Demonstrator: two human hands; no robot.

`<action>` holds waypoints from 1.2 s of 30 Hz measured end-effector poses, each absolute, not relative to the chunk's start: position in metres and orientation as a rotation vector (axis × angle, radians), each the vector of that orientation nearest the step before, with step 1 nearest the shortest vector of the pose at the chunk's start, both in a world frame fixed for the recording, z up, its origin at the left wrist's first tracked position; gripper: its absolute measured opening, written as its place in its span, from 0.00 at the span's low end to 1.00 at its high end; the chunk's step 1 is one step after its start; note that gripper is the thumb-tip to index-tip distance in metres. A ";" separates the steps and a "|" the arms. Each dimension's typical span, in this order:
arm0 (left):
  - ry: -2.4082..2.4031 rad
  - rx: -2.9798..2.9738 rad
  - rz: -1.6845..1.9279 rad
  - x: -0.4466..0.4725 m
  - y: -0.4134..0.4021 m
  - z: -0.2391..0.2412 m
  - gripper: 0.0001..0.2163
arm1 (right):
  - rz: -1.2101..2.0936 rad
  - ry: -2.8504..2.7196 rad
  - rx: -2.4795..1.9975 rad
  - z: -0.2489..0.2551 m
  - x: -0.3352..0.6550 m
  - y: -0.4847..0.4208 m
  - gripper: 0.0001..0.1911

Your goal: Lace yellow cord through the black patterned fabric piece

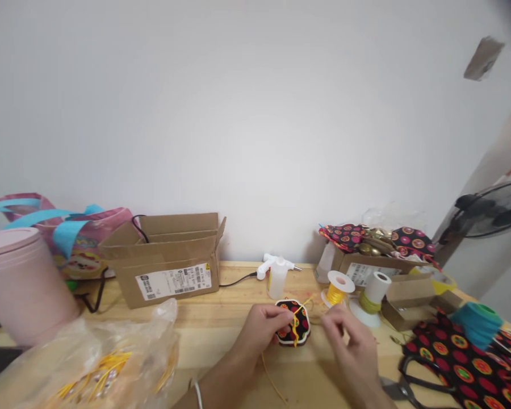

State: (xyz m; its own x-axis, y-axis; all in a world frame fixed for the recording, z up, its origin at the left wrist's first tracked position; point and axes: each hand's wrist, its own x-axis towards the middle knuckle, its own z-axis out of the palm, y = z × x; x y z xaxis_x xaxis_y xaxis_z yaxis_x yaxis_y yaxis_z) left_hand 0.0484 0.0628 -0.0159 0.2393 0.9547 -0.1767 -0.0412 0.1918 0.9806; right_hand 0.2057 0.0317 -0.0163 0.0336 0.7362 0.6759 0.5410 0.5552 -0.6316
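My left hand (259, 329) grips a small flat piece (293, 322) covered in black fabric with red and orange dots, held on the wooden table (221, 335). A yellow cord (296, 329) lies looped across the piece and trails down toward me. My right hand (351, 341) is just right of the piece, fingers curled in a pinch; whether it holds the cord I cannot make out. A spool of yellow cord (338, 288) stands just behind.
An open cardboard box (170, 261), a white glue gun (272, 264) and small white bottle (277, 278) stand at the back. Left: a pink cup (23, 284), a plastic bag (97, 363). Right: a green-thread spool (372, 295), boxes, patterned fabric (460, 363), scissors (409, 386), a fan (494, 210).
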 end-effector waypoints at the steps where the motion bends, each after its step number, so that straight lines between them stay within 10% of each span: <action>1: 1.071 1.116 0.932 0.048 0.062 -0.015 0.13 | 0.194 -1.790 -1.076 -0.017 0.199 0.028 0.12; 16: 0.950 0.942 0.988 0.051 0.055 -0.015 0.09 | 0.060 -2.456 -1.264 -0.035 0.161 0.013 0.05; 36: 0.886 1.278 0.761 0.049 0.060 -0.021 0.18 | 0.819 -1.583 -1.296 -0.028 0.189 0.039 0.15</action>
State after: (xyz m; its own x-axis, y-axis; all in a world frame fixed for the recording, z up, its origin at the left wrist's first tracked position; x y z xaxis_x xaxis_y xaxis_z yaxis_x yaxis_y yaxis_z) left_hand 0.0490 0.0600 -0.0207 0.4721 0.8720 -0.1291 0.0047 0.1439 0.9896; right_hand 0.1894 0.0391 -0.0277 -0.0413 0.9720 0.2312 0.3727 0.2297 -0.8991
